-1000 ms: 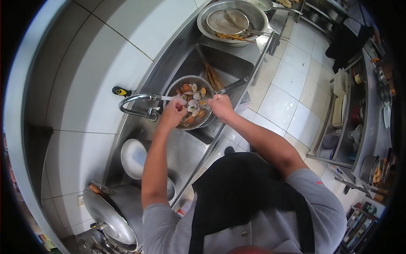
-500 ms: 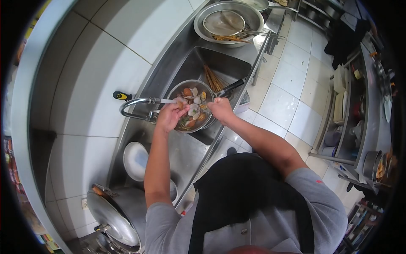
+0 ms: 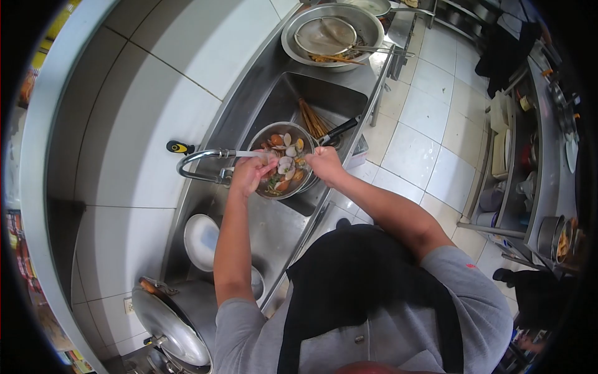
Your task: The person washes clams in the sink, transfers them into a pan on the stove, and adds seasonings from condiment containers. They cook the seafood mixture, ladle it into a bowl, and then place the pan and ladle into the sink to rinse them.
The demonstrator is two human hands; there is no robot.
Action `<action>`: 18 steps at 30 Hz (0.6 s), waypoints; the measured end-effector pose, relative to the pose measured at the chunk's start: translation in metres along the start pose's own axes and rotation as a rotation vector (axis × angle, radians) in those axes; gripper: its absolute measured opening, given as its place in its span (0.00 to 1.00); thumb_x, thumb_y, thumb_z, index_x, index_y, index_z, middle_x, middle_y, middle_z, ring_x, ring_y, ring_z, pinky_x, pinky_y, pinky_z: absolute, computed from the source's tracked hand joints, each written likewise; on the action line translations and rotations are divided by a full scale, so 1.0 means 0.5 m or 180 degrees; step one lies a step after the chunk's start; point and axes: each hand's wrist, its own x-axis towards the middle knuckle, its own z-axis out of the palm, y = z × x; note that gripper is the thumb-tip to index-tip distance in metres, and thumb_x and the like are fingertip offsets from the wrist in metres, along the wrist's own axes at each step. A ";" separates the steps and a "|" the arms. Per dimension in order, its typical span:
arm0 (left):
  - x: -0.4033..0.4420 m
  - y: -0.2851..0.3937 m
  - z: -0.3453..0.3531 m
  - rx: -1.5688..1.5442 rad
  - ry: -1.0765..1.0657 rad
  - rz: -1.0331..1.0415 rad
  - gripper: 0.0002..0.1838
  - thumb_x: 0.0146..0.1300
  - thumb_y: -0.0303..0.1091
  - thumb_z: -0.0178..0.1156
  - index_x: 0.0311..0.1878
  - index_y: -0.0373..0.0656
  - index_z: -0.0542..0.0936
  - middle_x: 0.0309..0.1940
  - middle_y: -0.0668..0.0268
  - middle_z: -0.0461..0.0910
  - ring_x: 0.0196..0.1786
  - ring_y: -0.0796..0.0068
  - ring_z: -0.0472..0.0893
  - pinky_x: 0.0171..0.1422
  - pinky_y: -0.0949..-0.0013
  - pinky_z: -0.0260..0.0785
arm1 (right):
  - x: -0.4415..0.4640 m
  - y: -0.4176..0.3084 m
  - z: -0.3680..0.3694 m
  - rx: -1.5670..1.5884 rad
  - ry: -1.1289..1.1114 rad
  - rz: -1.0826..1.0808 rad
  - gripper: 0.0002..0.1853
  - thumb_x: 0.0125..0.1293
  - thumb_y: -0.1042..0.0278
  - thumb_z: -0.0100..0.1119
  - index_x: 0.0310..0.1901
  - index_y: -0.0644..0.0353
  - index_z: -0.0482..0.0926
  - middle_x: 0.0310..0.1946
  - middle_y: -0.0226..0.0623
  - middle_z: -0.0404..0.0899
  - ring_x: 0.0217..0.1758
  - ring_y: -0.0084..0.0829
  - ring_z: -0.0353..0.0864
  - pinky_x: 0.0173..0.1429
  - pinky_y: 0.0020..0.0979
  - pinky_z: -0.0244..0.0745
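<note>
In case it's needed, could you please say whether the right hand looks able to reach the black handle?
Probably yes: the black handle lies near the right hand, nothing visible between them.

Sink (image 3: pixel 293 87): bowl (image 3: pixel 260 136) over near end, shells (image 3: pixel 284 166) inside; stick bundle (image 3: pixel 310 117) beyond, in sink. Tap (image 3: pixel 202 154): left of bowl. Basin (image 3: pixel 372 30): past sink, strainer (image 3: pixel 325 34) within. Dish (image 3: pixel 199 243): before sink, on counter (image 3: pixel 280 218). Lidded pot (image 3: pixel 199 302): nearer, left. Shelving (image 3: pixel 520 187): far right.

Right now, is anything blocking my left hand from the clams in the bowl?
Nothing solid that shows: your left hand reaches in over the rim of the metal bowl, right by the clams. Only water from the faucet runs close to it; the blur hides whether it strikes the fingers.
</note>
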 end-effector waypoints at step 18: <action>0.018 0.014 -0.008 0.0514 0.0092 0.0092 0.17 0.65 0.17 0.48 0.57 0.28 0.67 0.50 0.46 0.77 0.50 0.54 0.84 0.58 0.55 0.82 | -0.010 0.007 -0.001 -0.0032 0.0013 -0.0045 0.17 0.56 0.71 0.62 0.15 0.56 0.65 0.14 0.25 0.66 0.18 0.19 0.61 0.21 0.33 0.56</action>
